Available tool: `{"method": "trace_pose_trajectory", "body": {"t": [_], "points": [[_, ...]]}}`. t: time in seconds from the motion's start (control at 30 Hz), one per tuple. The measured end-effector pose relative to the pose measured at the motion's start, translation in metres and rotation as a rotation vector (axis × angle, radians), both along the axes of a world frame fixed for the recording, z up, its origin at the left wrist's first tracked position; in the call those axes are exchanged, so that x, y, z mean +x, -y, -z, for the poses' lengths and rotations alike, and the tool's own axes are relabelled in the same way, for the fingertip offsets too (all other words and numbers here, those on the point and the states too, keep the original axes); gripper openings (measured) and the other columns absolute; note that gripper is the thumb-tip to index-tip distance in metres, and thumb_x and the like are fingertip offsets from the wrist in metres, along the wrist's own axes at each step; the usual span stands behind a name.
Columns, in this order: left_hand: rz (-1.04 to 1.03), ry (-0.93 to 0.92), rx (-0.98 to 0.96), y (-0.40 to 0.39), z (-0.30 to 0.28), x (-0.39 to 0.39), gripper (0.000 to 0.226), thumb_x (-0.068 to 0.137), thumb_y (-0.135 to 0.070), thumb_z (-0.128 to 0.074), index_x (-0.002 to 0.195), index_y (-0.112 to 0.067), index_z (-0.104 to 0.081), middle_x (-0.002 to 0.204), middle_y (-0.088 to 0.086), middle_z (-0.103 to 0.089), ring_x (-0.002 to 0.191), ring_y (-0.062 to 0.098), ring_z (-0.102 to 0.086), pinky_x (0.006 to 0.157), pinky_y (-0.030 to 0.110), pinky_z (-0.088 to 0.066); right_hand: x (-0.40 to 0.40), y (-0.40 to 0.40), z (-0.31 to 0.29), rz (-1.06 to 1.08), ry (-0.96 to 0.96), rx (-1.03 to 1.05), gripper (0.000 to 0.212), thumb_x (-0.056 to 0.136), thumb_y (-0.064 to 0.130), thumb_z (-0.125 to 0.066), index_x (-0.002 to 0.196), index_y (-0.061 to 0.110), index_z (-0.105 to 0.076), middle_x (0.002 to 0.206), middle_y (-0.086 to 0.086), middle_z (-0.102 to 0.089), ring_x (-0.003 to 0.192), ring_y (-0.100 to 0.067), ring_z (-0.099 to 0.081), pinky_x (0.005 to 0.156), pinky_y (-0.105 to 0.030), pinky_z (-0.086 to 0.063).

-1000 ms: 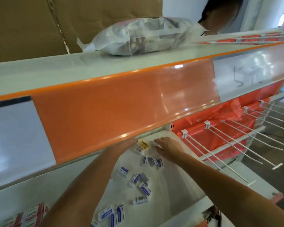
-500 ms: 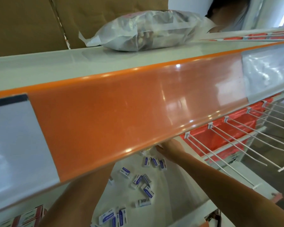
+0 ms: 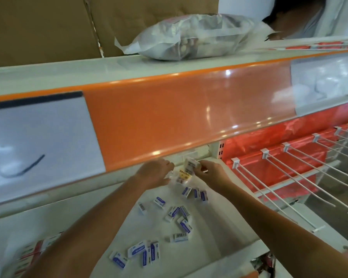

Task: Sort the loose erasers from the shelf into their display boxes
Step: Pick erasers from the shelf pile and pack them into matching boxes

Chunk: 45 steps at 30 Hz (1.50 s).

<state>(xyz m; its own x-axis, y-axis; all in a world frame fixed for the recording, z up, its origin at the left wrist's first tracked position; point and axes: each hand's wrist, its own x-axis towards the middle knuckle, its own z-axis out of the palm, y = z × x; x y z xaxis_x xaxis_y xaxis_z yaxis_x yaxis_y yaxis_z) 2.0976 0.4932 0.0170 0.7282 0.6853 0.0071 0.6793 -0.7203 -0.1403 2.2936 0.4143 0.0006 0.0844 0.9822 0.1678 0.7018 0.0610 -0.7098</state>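
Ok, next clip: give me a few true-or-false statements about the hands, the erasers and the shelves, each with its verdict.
1. The right hand pinches a small white barcoded eraser. True.
2. The blue-and-white sleeved erasers are all stacked in one neat pile. False: they lie scattered on the white lower shelf.
3. A crinkled clear plastic bag lies on the upper shelf. True.
4. The left hand rests on the white wire hooks. False: it is beside the right hand, under the orange shelf edge.

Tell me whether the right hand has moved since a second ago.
Yes. The right hand now holds a white eraser raised toward the orange shelf edge, above the yellow-labelled clear bag it touched before.
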Motion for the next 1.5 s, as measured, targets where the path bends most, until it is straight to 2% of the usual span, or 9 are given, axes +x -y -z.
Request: {"method": "trace_pose_trajectory", "body": {"t": [0.1, 0.23, 0.4, 0.63, 0.73, 0.83, 1.0, 1.23, 1.5], "points": [[-0.072, 0.244, -0.019, 0.021, -0.001, -0.015, 0.029, 0.089, -0.035, -0.056, 0.114, -0.022, -0.057, 0.109, -0.003, -0.063, 0.089, 0.013, -0.057, 0.072, 0.026, -0.045, -0.011, 0.010, -0.006, -0.066, -0.124, -0.050, 0.010, 0.092, 0.022, -0.057, 0.098, 0.016, -0.063, 0.087, 0.008, -0.062, 0.079, -0.010, -0.060, 0.064, -0.013, -0.044], [-0.203, 0.502, -0.144, 0.050, -0.004, -0.035, 0.033, 0.085, -0.035, -0.063, 0.116, -0.024, -0.059, 0.106, -0.012, -0.065, 0.064, 0.001, -0.046, 0.062, 0.019, -0.036, -0.032, 0.027, -0.015, -0.152, -0.277, -0.104, 0.006, 0.092, 0.016, -0.056, 0.095, 0.017, -0.061, 0.086, 0.003, -0.064, 0.083, -0.016, -0.064, 0.072, -0.020, -0.051], [-0.469, 0.799, -0.379, 0.088, -0.015, -0.069, 0.021, 0.086, -0.040, -0.063, 0.104, -0.029, -0.064, 0.085, -0.012, -0.065, 0.062, -0.004, -0.053, 0.052, 0.010, -0.035, -0.060, 0.043, -0.023, -0.249, -0.366, -0.149, 0.007, 0.093, 0.013, -0.053, 0.093, 0.017, -0.058, 0.090, -0.006, -0.064, 0.080, -0.014, -0.062, 0.065, -0.015, -0.049], [-0.714, 1.144, -0.552, 0.127, -0.032, -0.121, 0.017, 0.089, -0.031, -0.061, 0.082, -0.016, -0.063, 0.059, -0.009, -0.067, 0.043, -0.001, -0.045, 0.042, 0.010, -0.033, -0.100, 0.049, -0.033, -0.332, -0.581, -0.161, 0.017, 0.092, 0.013, -0.057, 0.108, 0.014, -0.062, 0.096, -0.004, -0.069, 0.091, -0.018, -0.067, 0.079, -0.026, -0.056], [-0.778, 1.187, -0.552, 0.145, -0.037, -0.143, 0.022, 0.090, -0.033, -0.059, 0.087, -0.012, -0.065, 0.069, -0.005, -0.072, 0.044, 0.002, -0.044, 0.043, 0.012, -0.033, -0.119, 0.052, -0.039, -0.381, -0.580, -0.173, 0.016, 0.092, 0.015, -0.056, 0.107, 0.014, -0.064, 0.096, -0.006, -0.069, 0.090, -0.017, -0.066, 0.078, -0.023, -0.055], [-0.841, 1.194, -0.468, 0.164, -0.040, -0.166, 0.024, 0.090, -0.036, -0.057, 0.084, -0.015, -0.067, 0.053, -0.013, -0.064, 0.043, 0.000, -0.043, 0.045, 0.013, -0.033, -0.141, 0.058, -0.041, -0.427, -0.477, -0.171, 0.011, 0.092, 0.022, -0.057, 0.092, 0.016, -0.067, 0.089, -0.009, -0.068, 0.082, -0.017, -0.064, 0.075, -0.024, -0.049], [-0.916, 1.093, -0.311, 0.190, -0.043, -0.208, 0.024, 0.088, -0.041, -0.058, 0.077, -0.021, -0.065, 0.064, -0.007, -0.066, 0.059, 0.005, -0.063, 0.058, 0.018, -0.042, -0.185, 0.067, -0.045, -0.511, -0.380, -0.153, 0.009, 0.091, 0.018, -0.058, 0.089, 0.021, -0.066, 0.080, 0.011, -0.064, 0.065, 0.011, -0.055, 0.062, -0.003, -0.040], [-0.965, 1.128, -0.284, 0.214, -0.044, -0.267, 0.017, 0.090, -0.033, -0.059, 0.080, -0.020, -0.065, 0.048, -0.021, -0.058, 0.045, -0.006, -0.050, 0.048, 0.008, -0.035, -0.245, 0.073, -0.046, -0.581, -0.355, -0.171, 0.013, 0.092, 0.017, -0.056, 0.085, 0.014, -0.066, 0.071, 0.010, -0.061, 0.061, 0.007, -0.052, 0.061, -0.009, -0.038], [-1.033, 1.285, -0.263, 0.240, -0.040, -0.330, 0.006, 0.088, -0.031, -0.061, 0.085, -0.029, -0.065, 0.066, -0.013, -0.070, 0.058, -0.005, -0.059, 0.055, 0.010, -0.044, -0.316, 0.081, -0.050, -0.606, -0.349, -0.267, 0.009, 0.092, 0.019, -0.056, 0.090, 0.021, -0.064, 0.077, 0.007, -0.064, 0.062, 0.003, -0.059, 0.056, -0.007, -0.041]]}}
